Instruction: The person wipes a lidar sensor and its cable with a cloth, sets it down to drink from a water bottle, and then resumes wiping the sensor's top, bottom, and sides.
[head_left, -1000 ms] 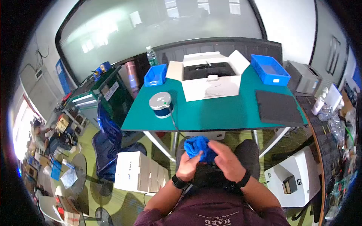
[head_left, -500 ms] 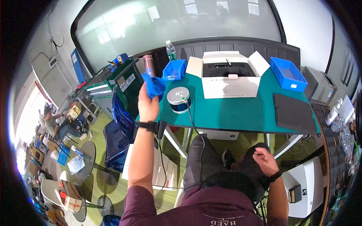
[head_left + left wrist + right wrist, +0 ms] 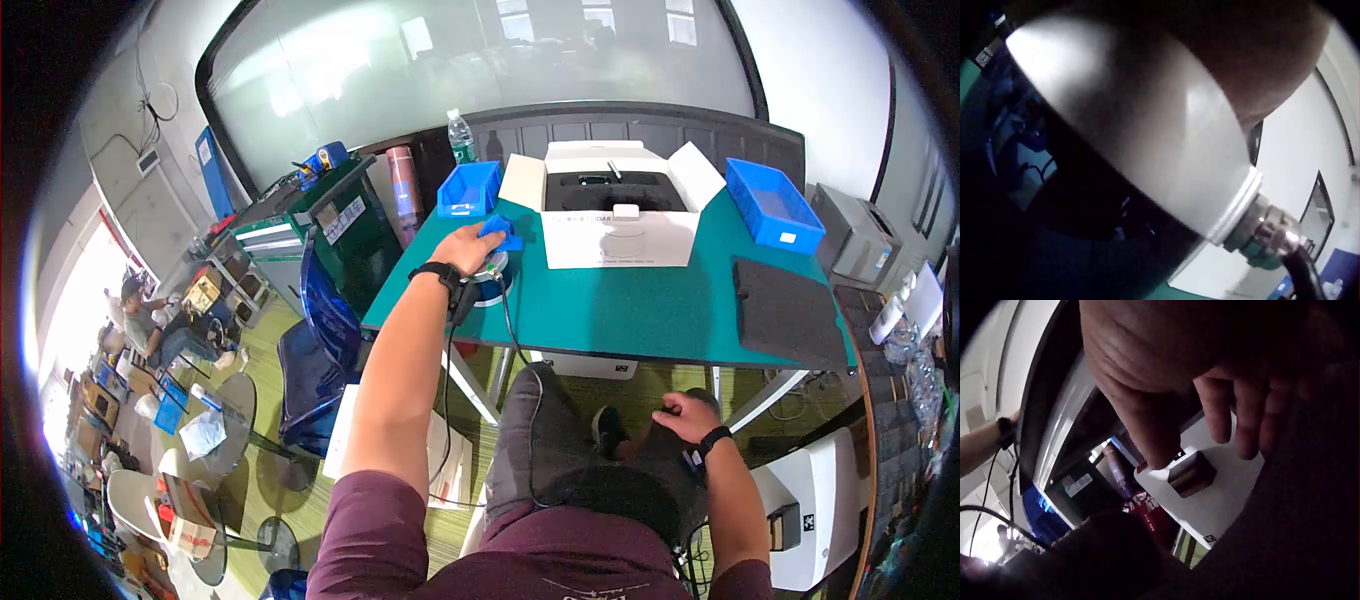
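My left hand [image 3: 463,247] holds a blue cloth [image 3: 503,235] at the far rim of a round device [image 3: 492,288] near the table's left edge. The device has a silver cap and a dark, glossy band round its side. Close up in the left wrist view, the silver cap [image 3: 1141,112] fills the middle, with the hand's dark shape [image 3: 1254,56] over it. A metal connector [image 3: 1266,231] sticks out of the device's side, leading into a black cable. My right hand [image 3: 685,418] is by my right thigh, fingers loosely curled and holding nothing.
On the green table [image 3: 640,310], an opened white box [image 3: 620,245] with black foam stands between two blue bins, the left one [image 3: 467,192] and the right one [image 3: 775,205]. A black foam sheet [image 3: 788,310] lies at the right. The cable [image 3: 512,330] runs down towards my lap.
First the cloth was between both hands over my lap. My left hand carried it up on the left, then right onto the device. My right hand let go and moved to my right thigh.
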The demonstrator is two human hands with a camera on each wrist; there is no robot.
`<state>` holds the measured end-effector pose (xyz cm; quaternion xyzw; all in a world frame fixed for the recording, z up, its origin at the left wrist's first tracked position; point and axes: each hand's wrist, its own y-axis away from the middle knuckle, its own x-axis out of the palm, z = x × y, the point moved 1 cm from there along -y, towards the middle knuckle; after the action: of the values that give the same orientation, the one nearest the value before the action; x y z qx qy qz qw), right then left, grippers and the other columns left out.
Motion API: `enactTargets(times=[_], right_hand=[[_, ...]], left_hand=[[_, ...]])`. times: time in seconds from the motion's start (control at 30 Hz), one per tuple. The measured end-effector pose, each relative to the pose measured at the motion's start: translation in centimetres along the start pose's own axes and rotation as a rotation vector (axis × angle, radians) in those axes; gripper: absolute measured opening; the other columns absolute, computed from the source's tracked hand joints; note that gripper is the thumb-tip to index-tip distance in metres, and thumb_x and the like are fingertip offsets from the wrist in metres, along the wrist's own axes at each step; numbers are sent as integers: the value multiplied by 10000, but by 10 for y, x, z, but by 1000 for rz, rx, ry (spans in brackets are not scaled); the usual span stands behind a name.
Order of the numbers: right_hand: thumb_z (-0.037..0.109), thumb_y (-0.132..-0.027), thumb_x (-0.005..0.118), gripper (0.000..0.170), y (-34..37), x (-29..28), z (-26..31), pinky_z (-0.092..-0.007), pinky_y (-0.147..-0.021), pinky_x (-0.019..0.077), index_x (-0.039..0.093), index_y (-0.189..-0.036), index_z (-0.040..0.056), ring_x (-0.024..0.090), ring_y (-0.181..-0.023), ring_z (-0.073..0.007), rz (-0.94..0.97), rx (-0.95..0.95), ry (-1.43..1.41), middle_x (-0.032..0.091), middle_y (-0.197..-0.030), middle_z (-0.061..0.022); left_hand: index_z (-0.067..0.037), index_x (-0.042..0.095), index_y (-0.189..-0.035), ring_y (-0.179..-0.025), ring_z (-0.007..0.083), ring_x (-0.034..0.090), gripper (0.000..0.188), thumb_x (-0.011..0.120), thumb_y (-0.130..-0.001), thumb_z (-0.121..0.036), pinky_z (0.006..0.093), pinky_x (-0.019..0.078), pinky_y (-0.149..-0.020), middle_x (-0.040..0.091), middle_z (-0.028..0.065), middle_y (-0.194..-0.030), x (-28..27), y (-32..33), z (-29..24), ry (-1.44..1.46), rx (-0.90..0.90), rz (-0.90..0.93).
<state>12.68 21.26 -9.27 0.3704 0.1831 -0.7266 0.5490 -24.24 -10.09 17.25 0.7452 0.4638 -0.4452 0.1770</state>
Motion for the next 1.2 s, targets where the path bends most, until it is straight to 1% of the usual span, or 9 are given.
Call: enactTargets(times=[0.1, 0.2, 0.33, 0.5, 0.57, 0.63, 0.9, 1.1, 1.2], right_hand=[[470, -897, 793, 617, 0, 3, -10, -364, -950, 543, 668, -1296, 16, 712, -1053, -252, -44, 16, -196, 754, -1152, -141], [369, -979, 726, 470, 3, 15, -18, -338, -879, 534, 679, -1250, -12, 693, -975, -180, -224, -75, -642, 748, -1081, -93], [319, -1018, 646, 415, 17, 3, -8, -319, -835, 505, 650, -1287, 3, 680, -939, -184, -87, 12, -1098, 736, -1111, -100], [327, -1017, 657, 400, 17, -1, -1, -326, -833, 515, 659, -1245, -2, 673, -925, -181, -95, 30, -1153, 731, -1083, -102], [319, -1015, 668, 376, 20, -3, 2, -315, -823, 525, 673, -1220, 4, 677, -915, -175, -110, 95, -1114, 732, -1067, -93], [312, -1015, 677, 362, 17, 0, -5, -309, -820, 532, 679, -1211, 8, 680, -906, -170, -116, 105, -1107, 734, -1063, -88], [251, -1008, 716, 315, 8, 13, -17, -309, -822, 555, 696, -1224, 22, 706, -943, -167, -92, 55, -1067, 754, -1088, -92], [226, -1005, 718, 282, 11, 16, -17, -295, -826, 547, 705, -1205, 27, 697, -930, -142, -103, 39, -997, 758, -1060, -62], [215, -1004, 715, 268, 6, 20, -16, -284, -799, 542, 712, -1183, 17, 690, -893, -131, -87, 35, -969, 752, -1016, -50]], left_hand=[[-90, 728, -1271, -1035, 311, 715, 503, 646, -940, -460, 412, 522, -954, 761, 172, -1142, 1, 4, 1, 54, -64, -61], [-35, 750, -1177, -873, 160, 694, 385, 763, -868, -264, 316, 535, -815, 765, 76, -1008, 14, -12, 33, 485, -73, -167], [-32, 738, -1133, -854, 178, 689, 378, 779, -847, -275, 332, 539, -787, 752, 79, -987, 23, -4, 47, 756, -105, -257], [-59, 683, -1196, -968, 164, 655, 381, 774, -878, -247, 323, 505, -869, 721, 55, -1078, 31, 23, 39, 804, -118, -326], [-64, 646, -1255, -979, 168, 658, 437, 777, -892, -269, 325, 513, -882, 710, 46, -1103, 42, 21, 47, 1025, -50, -369], [-41, 628, -1304, -1004, 171, 670, 537, 797, -887, -332, 324, 537, -891, 705, 81, -1139, 52, 18, 61, 808, -24, -449], [-6, 541, -1350, -1028, 140, 654, 488, 766, -956, -187, 297, 541, -912, 691, 86, -1172, 97, 63, -35, 995, 178, -237], [-9, 568, -1319, -957, 178, 684, 467, 751, -959, -244, 349, 558, -827, 706, 116, -1122, 129, 62, -95, 806, 196, -273], [-23, 619, -1279, -1138, 415, 643, 456, 727, -901, -254, 492, 504, -1006, 657, 255, -1248, 138, 56, -109, 511, 229, -369]])
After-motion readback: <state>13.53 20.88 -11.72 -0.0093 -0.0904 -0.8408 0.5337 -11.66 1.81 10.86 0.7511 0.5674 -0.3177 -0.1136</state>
